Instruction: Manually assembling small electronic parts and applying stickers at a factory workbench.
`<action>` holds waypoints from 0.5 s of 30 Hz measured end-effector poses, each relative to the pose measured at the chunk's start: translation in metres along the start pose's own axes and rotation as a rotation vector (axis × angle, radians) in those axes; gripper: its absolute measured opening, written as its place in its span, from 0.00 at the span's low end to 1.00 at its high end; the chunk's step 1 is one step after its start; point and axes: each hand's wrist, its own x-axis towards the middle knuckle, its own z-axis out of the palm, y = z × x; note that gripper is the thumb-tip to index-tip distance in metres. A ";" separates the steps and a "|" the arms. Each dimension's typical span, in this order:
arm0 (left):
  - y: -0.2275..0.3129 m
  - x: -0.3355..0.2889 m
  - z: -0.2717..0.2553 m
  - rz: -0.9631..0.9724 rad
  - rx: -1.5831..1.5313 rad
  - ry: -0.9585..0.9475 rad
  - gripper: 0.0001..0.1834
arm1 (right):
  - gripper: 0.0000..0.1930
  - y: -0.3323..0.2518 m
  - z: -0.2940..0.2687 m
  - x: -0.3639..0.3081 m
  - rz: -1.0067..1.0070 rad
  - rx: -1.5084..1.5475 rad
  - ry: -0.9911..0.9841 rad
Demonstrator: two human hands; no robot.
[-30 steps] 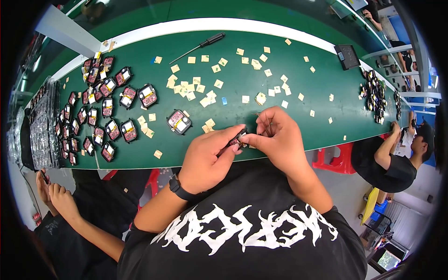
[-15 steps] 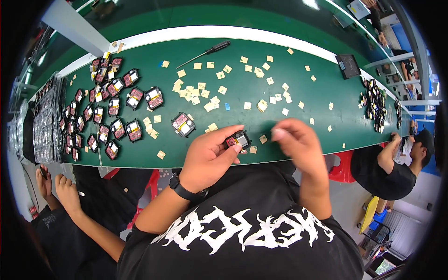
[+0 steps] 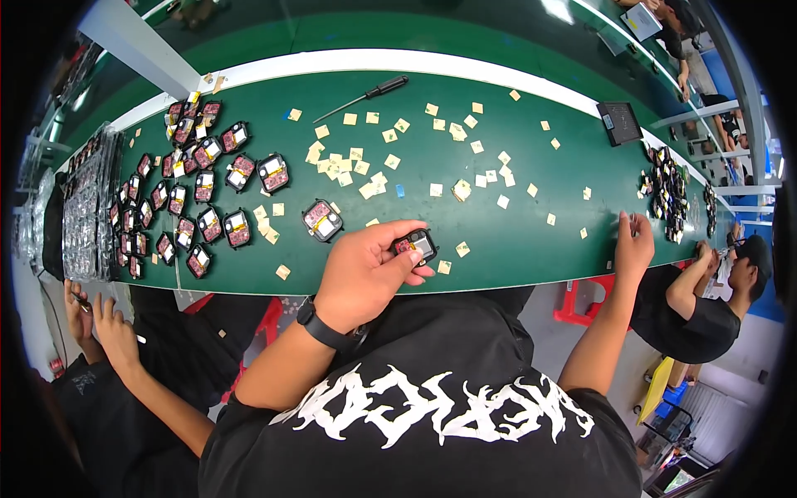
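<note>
Gripped between thumb and fingers of bare left hand (image 3: 365, 267): black rounded-square plastic device housing (image 3: 426, 241) | located left of bare right hand (image 3: 635, 241), well apart | right: fingers bent, cannot tell whether pinching anything

This is an electronics assembly workshop. Around the left grip (image 3: 361, 275) stretches a long green tabletop (image 3: 515, 253). Left of the grip lie many black-framed, rounded-square devices (image 3: 273, 173) with exposed reddish circuit boards (image 3: 315, 217); beyond it, a black-handled metal screwdriver (image 3: 385, 88); far to its right, a co-worker in black (image 3: 693, 322) at the tabletop's edge.
</note>
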 end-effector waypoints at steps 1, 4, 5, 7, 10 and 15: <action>0.000 0.000 0.000 0.010 -0.004 0.007 0.20 | 0.20 -0.005 0.004 0.005 -0.081 -0.090 0.059; -0.003 -0.001 -0.002 0.016 -0.036 0.026 0.22 | 0.26 -0.017 0.010 0.016 -0.009 -0.276 0.029; -0.005 -0.002 -0.002 0.009 -0.064 0.033 0.23 | 0.27 -0.015 0.015 0.021 -0.017 -0.336 0.093; -0.008 -0.003 -0.003 0.021 -0.093 0.033 0.23 | 0.28 0.007 0.021 0.034 -0.099 -0.375 0.127; -0.009 -0.010 -0.003 0.074 -0.092 0.046 0.23 | 0.25 0.018 0.020 0.050 -0.162 -0.375 0.071; -0.002 -0.039 -0.025 0.354 0.309 0.291 0.20 | 0.18 0.036 0.021 0.072 -0.222 -0.421 0.027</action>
